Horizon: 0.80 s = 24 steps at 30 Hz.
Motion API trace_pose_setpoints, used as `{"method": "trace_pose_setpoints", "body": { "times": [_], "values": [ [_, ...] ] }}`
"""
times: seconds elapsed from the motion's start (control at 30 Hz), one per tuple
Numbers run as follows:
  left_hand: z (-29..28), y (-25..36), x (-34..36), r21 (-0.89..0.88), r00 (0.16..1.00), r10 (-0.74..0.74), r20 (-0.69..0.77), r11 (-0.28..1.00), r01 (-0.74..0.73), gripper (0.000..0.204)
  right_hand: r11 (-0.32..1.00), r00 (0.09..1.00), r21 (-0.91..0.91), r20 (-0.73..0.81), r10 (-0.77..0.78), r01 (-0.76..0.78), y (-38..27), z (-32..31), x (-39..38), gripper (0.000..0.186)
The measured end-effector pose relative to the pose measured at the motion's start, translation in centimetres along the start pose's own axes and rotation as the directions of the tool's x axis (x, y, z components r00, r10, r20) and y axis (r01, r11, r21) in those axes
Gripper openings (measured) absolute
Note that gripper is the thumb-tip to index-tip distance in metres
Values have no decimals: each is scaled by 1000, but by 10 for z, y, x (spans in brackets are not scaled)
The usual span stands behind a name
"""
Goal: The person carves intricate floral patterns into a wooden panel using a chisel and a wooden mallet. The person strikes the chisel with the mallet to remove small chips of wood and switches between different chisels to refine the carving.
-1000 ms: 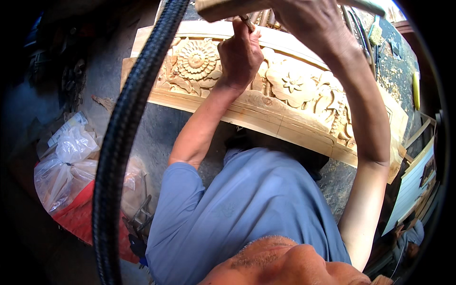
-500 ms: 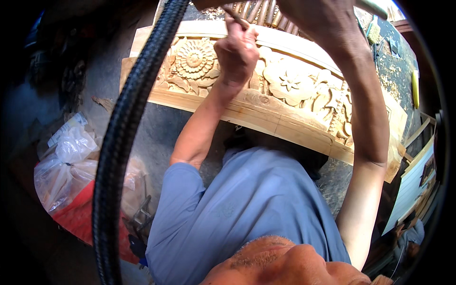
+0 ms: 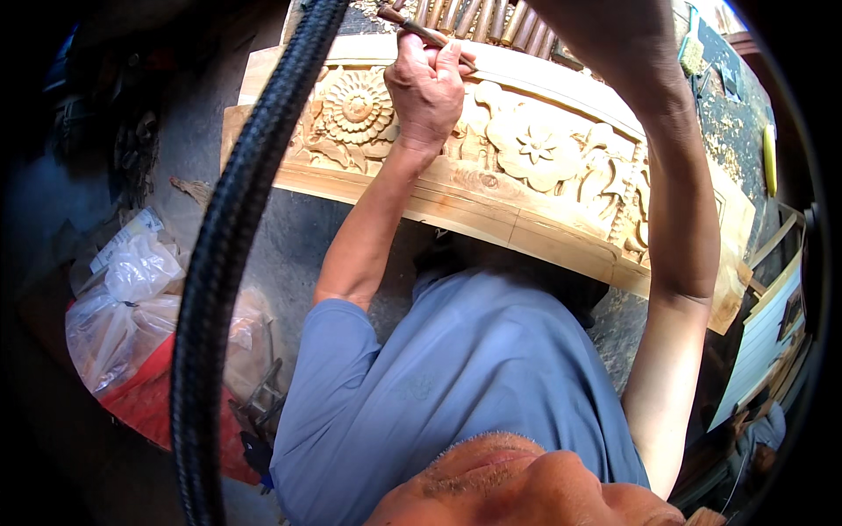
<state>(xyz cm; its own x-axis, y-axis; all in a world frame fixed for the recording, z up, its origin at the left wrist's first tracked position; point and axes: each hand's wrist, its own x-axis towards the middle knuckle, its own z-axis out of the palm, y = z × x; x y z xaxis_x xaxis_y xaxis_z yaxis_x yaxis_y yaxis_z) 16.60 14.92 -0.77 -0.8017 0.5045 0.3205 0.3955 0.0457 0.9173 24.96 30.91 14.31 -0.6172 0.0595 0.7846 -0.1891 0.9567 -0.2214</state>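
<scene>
Carved pale-wood panel [image 3: 526,175], worked in relief with a sunflower-like rosette and a five-petalled blossom, lay across the grey workbench [image 3: 289,237] directly under the person's left hand [image 3: 427,83] and ran on beneath the raised right forearm. The left hand was closed in a tight fist around a slim wooden-handled carving chisel [image 3: 412,28], its shaft slanting down out of the fist toward the panel's upper border, between the rosette and the blossom. The heel of that hand rested on the carved surface.

The right hand lay beyond the top edge of the view; only the forearm [image 3: 675,193] showed, crossing above the panel's right half. Whether it was open, closed or holding anything could not be told.

Against the view a second before, the left hand stood at the same spot on the panel with the same grip on the chisel. The right arm had lifted: its hand, then visible just above the left hand, was now out of view. The panel had not shifted on the bench. In my judgement the cut at the upper border was continuing, not finished.

Beyond the left hand a row of brown wooden tool handles [image 3: 478,16] lay side by side. A thick black braided hose [image 3: 230,237] hung to the left of the left arm, well apart from the panel. Further left, clear plastic bags [image 3: 132,298] sat over a red container [image 3: 145,403].
</scene>
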Motion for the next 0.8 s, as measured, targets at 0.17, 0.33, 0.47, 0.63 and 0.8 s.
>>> {"method": "trace_pose_setpoints", "body": {
  "times": [0.17,0.33,0.47,0.63,0.8],
  "values": [
    [15,15,-4,344,970,233,65,907,-241,11,916,965,-353,236,-111,191,11,4,-13,44],
    [0,2,-4,152,999,32,19,988,-34,10,997,998,80,-63,9,-4,-2,1,5,43],
    [6,10,-1,60,999,18,28,998,-20,13,933,948,288,-166,271,-217,-12,-3,0,37],
    [12,6,-6,434,912,403,80,810,-396,17,951,957,-280,287,-45,129,9,0,-6,44],
    [4,6,0,-28,999,-30,40,999,31,14,997,998,64,36,-47,44,17,6,-9,53]
  ]
}}
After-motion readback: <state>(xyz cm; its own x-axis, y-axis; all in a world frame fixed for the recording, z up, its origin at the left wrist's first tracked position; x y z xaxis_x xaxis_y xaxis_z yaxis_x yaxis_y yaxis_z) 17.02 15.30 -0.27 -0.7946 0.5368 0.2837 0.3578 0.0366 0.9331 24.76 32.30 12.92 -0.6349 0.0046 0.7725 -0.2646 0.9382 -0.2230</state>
